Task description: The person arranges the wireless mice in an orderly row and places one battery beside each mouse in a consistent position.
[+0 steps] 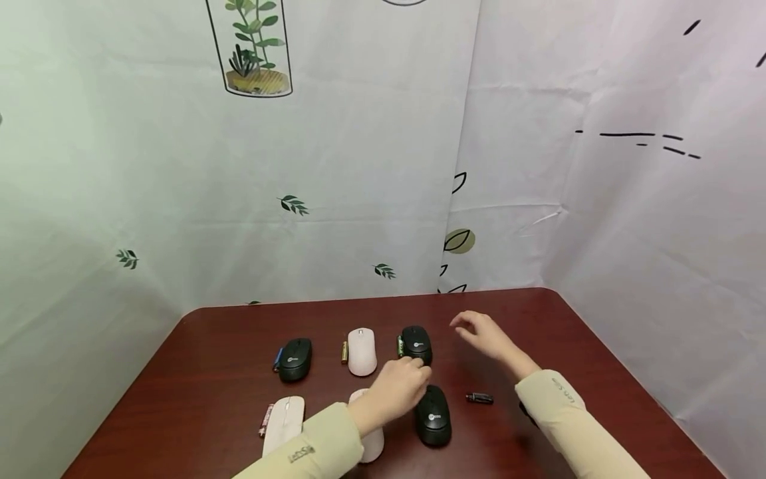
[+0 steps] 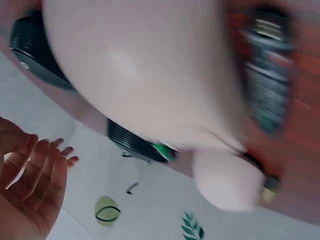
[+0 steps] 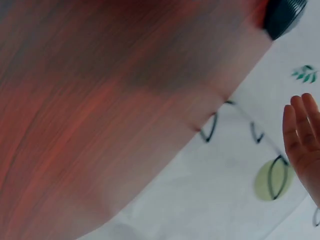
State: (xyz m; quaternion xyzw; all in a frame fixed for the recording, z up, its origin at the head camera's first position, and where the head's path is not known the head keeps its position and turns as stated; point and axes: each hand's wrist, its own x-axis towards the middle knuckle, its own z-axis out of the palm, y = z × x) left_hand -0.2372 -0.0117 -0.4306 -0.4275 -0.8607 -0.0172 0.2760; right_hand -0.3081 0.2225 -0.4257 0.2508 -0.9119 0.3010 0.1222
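My left hand point(image 1: 399, 384) hovers with loosely bent fingers between a white mouse point(image 1: 372, 444) and a black mouse point(image 1: 433, 418), partly covering the view of the white one. Nothing shows between its fingers in the left wrist view, where that white mouse point(image 2: 145, 65) looms large with a battery point(image 2: 270, 75) beside it. Off to the right, my right hand point(image 1: 485, 336) is raised over the table, its fingers fairly straight in the right wrist view and holding nothing. Below it lies a dark battery point(image 1: 479, 398), right of the black mouse.
At the back stand a black mouse point(image 1: 296, 360) by a blue battery point(image 1: 278, 360), a white mouse point(image 1: 362, 352) by a gold battery point(image 1: 344, 352), and a black mouse point(image 1: 415, 340) by a green battery point(image 1: 400, 346). Front left is a white mouse point(image 1: 284, 420) by a red-and-white battery point(image 1: 266, 420).
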